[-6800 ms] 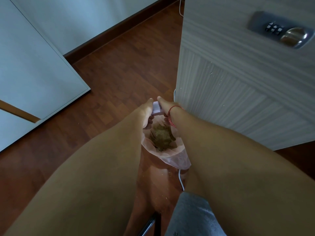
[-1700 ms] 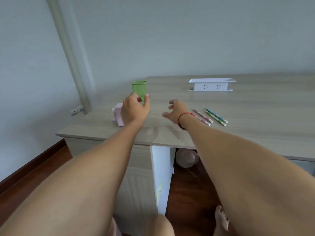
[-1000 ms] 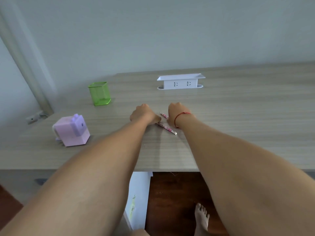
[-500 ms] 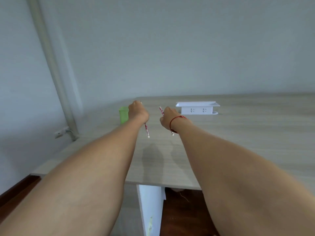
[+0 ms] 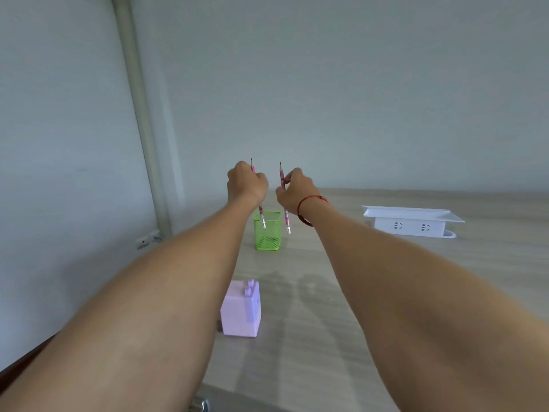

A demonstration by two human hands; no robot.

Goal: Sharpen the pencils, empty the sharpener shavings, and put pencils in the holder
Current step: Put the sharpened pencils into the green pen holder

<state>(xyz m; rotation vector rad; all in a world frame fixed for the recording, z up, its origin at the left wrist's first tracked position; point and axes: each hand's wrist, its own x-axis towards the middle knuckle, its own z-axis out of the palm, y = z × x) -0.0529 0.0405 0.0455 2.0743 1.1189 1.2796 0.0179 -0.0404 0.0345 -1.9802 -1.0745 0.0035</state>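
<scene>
I had a pencil pinched upright in each hand, points up, blunt ends down. My left hand (image 5: pixel 247 183) closed its fingers on one pencil (image 5: pixel 261 214), its lower end at the mouth of the green holder (image 5: pixel 267 231) on the bench (image 5: pixel 341 322). My right hand (image 5: pixel 294 191) gripped the other pencil (image 5: pixel 286 218), hanging just right of the rim. I judged it best to shift that one left over the opening, then lower both straight and let go only once inside.

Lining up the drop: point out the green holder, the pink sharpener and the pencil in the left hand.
green holder (image 5: pixel 267 236), head view, front mesh wall.
pink sharpener (image 5: pixel 237 310), head view, top face.
left-hand pencil (image 5: pixel 262 217), head view, lower shaft below the fist.
</scene>
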